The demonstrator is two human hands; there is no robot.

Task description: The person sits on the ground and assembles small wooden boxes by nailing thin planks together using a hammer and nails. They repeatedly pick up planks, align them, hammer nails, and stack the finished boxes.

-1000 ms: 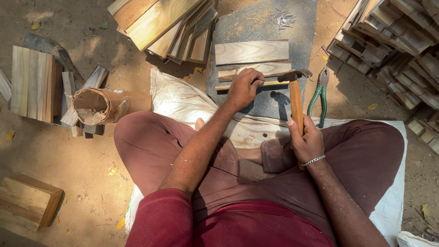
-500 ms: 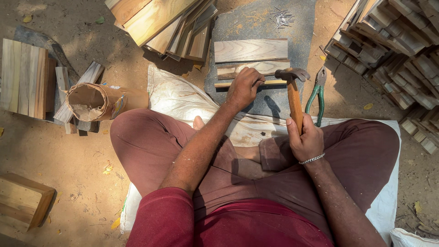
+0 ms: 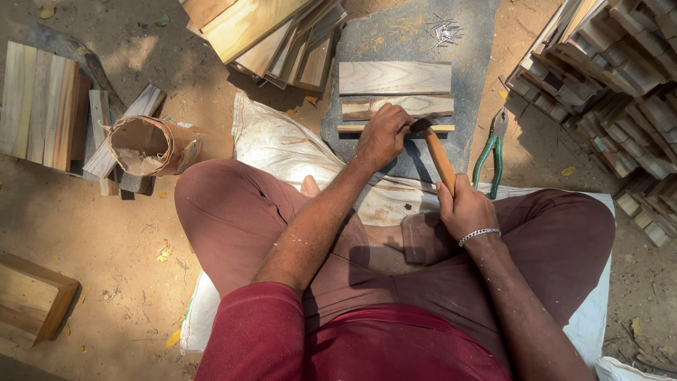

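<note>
A rolled brown paper package (image 3: 144, 146) lies open-mouthed on the dirt at the left, against stacked wood slats (image 3: 39, 102). The right hand (image 3: 465, 208) is closed around a wooden-handled hammer (image 3: 436, 149), its head down on the thin wood strip (image 3: 395, 128) that the left hand (image 3: 381, 135) pins with curled fingers to the grey stone slab (image 3: 416, 42). Green-handled pliers (image 3: 490, 152) lie just right of the slab, loose nails (image 3: 444, 29) at its far end.

Packaging I can see from the head camera

I spot one opened brown paper bag (image 3: 149, 146) lying on its side on the dirt, left of my left knee, against wood offcuts; a colourful printed patch shows at its right end. No signs or screens.
</note>
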